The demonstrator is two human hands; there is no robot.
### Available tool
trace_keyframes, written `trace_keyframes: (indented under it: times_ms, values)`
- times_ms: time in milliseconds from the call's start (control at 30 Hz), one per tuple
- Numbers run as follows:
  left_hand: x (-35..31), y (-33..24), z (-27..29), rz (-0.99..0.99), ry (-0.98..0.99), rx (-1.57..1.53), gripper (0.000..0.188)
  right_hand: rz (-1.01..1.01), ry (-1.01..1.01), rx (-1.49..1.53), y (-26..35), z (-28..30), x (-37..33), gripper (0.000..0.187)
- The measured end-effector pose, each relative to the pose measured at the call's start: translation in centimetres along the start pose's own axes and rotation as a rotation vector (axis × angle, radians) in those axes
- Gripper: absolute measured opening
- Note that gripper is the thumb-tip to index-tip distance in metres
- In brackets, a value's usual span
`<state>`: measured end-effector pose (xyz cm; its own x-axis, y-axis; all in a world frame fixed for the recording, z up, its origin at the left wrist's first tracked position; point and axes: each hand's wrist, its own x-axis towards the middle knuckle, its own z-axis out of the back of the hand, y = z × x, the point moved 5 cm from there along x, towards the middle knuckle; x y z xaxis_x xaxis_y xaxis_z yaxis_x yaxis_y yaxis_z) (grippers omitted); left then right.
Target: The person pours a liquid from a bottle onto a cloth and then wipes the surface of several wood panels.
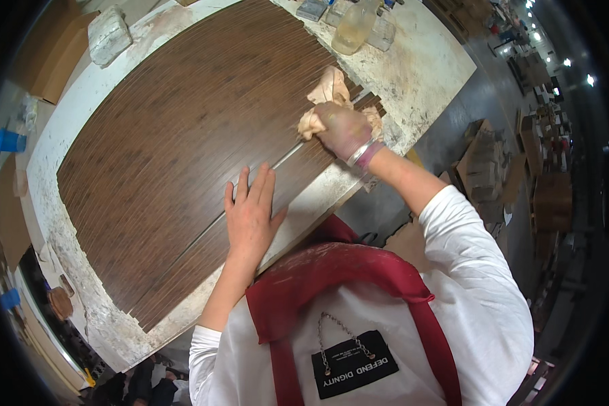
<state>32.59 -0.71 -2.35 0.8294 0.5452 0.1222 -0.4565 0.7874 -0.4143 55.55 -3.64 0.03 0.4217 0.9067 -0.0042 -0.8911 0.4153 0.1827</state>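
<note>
A large brown panel of narrow wood-look strips [176, 128] lies on a white, stained worktable [419, 74]. My left hand [249, 220] rests flat on the panel near its front edge, fingers stretched out and slightly apart. Farther right, my right hand [346, 132] is closed around a crumpled peach-coloured cloth [330, 86], pressed against the panel by its right end. That hand looks covered by a thin purplish glove, with a silvery band at the wrist. A thin pale line [289, 154] runs lengthwise between the strips, passing beside my left fingertips and under the cloth.
A clear bottle of yellowish liquid [354, 30] stands behind the panel, beside grey blocks [311, 9]. A whitish wrapped block [109, 37] sits at the far left, near a cardboard box [51, 57] and a blue cup [10, 141]. More boxes [484, 162] stand on the floor to the right.
</note>
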Motion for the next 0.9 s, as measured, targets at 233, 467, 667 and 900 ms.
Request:
trace_keyframes:
  times_ms: [233, 467, 667, 900]
  values:
    - [0.1, -0.1, 0.3, -0.002, -0.002, 0.021, 0.074, -0.191, 0.060, 0.009, -2.7, 1.4, 1.5, 0.014]
    - [0.1, -0.4, 0.3, -0.027, -0.011, 0.014, 0.075, -0.115, -0.043, 0.048, -7.5, 0.7, 2.3, 0.011]
    - [-0.2, 0.0, 0.0, -0.008, -0.019, 0.032, 0.076, -0.048, 0.084, -0.014, -0.4, 0.6, 0.4, 0.017]
    - [0.5, -0.4, 0.2, -0.008, 0.021, 0.060, 0.076, -0.411, 0.017, 0.016, -11.3, 6.2, 3.6, 0.033]
